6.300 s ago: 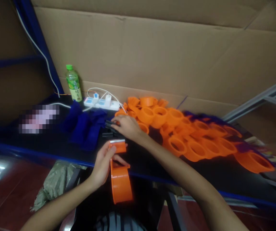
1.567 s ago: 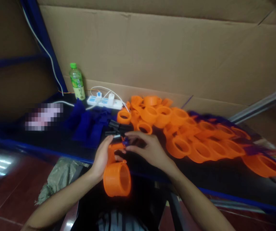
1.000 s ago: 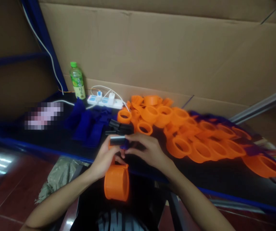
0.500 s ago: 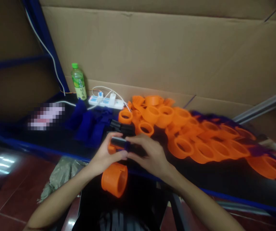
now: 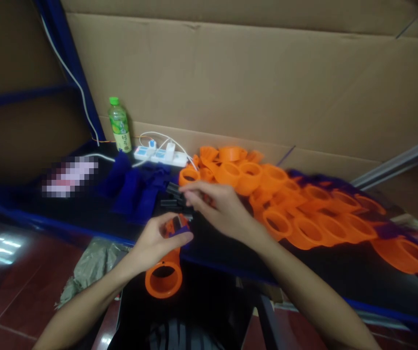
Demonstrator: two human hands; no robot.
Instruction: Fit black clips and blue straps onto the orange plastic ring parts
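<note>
- Orange plastic ring piece [image 5: 173, 257], top held in left hand [image 5: 154, 245], round end below
- Right hand [image 5: 223, 206] by black pieces [image 5: 168, 202]; cannot tell its grip
- Top half-hidden

Left hand [image 5: 154, 244] near, curled in a grip, thumb [image 5: 180, 238] pointing right, right hand [image 5: 227, 212] farther off, fingers [image 5: 203, 186] bent leftward, bare forearms [image 5: 94, 295] angling in from near corners
</note>
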